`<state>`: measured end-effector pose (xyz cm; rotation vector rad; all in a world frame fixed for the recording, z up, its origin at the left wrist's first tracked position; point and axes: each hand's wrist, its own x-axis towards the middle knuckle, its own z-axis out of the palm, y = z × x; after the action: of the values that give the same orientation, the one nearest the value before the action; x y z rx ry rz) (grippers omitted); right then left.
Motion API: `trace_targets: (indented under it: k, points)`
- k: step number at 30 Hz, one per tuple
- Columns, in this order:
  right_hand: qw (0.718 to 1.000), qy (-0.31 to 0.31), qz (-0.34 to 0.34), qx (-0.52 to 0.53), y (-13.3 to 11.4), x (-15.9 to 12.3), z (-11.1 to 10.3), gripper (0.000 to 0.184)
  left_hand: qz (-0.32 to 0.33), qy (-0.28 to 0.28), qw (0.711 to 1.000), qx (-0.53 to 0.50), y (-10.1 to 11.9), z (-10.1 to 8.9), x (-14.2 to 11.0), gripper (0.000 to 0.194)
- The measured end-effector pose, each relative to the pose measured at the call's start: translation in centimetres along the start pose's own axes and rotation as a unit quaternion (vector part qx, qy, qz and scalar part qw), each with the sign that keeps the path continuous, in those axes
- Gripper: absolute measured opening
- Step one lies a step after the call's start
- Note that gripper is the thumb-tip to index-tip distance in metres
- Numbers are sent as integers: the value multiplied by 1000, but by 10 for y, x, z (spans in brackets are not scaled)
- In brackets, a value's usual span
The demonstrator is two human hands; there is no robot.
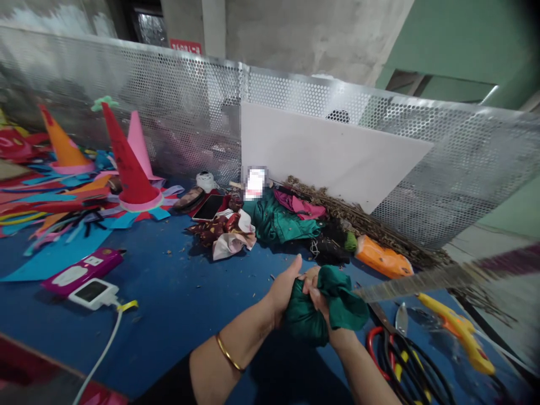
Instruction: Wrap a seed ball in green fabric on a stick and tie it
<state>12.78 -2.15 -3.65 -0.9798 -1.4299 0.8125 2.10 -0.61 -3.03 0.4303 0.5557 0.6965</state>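
Observation:
A bundle of dark green cloth [306,323] is held in both hands above the blue table. My left hand [283,293] is closed around the left side of the bundle, its thumb pointing up. My right hand [319,298] grips the gathered neck of the same cloth, and a loose ruffled end flops out over it to the right. The right fingers are partly covered by this end. What lies inside the bundle, if anything, is hidden. Behind the hands rests a heap of similar green cloth [280,218].
Scissors [383,346] and a yellow glue gun [458,332] lie at the right. An orange packet [383,257] sits behind them. Colored cones, including a red cone [126,160], stand at the left. A corded white device [93,293] lies nearer. A perforated metal panel [181,112] closes the back.

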Motion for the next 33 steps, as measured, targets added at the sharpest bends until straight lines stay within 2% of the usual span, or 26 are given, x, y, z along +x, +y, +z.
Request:
trace_targets:
  k: [3, 5, 7, 9, 12, 14, 17, 21, 24, 28, 30, 33]
  points:
    - [1000, 4, 20, 11, -3, -3, 2, 25, 13, -8, 999, 39, -1, 3, -2, 65]
    - [999, 11, 41, 17, -6, -3, 1, 25, 23, 7, 998, 51, -2, 5, -2, 65]
    - [996, 35, 77, 28, -7, -1, 0, 21, 66, 43, 995, 65, -3, 7, -2, 64]
    - [990, 77, 111, 48, -7, 1, -1, 17, 138, 77, 984, 87, -5, 9, -3, 60]
    - [983, 109, 132, 67, -5, -1, 3, 19, 238, 99, 957, 134, -12, 9, -3, 51]
    - [983, 118, 127, 60, -5, -5, 9, 18, 277, 122, 937, 177, -16, 6, -1, 50]
    - [980, 154, 111, 52, -7, -12, 21, 18, 294, 174, 912, 227, -17, -1, 3, 51]
    - [979, 170, 104, 43, -4, -13, 25, 18, 292, 206, 888, 291, -11, -7, 8, 52]
    - [980, 176, 91, 31, 2, -9, 17, 17, 309, 207, 865, 336, -13, -3, 6, 51]
    - [969, 235, 72, 13, 7, -7, 8, 18, 414, 163, 808, 387, -27, 3, 0, 37]
    - [965, 249, 78, 27, 8, -9, 11, 19, 431, 185, 781, 413, -32, 4, -1, 30]
    - [958, 273, 78, 46, 9, -14, 19, 18, 422, 206, 768, 435, -29, 4, 1, 32]
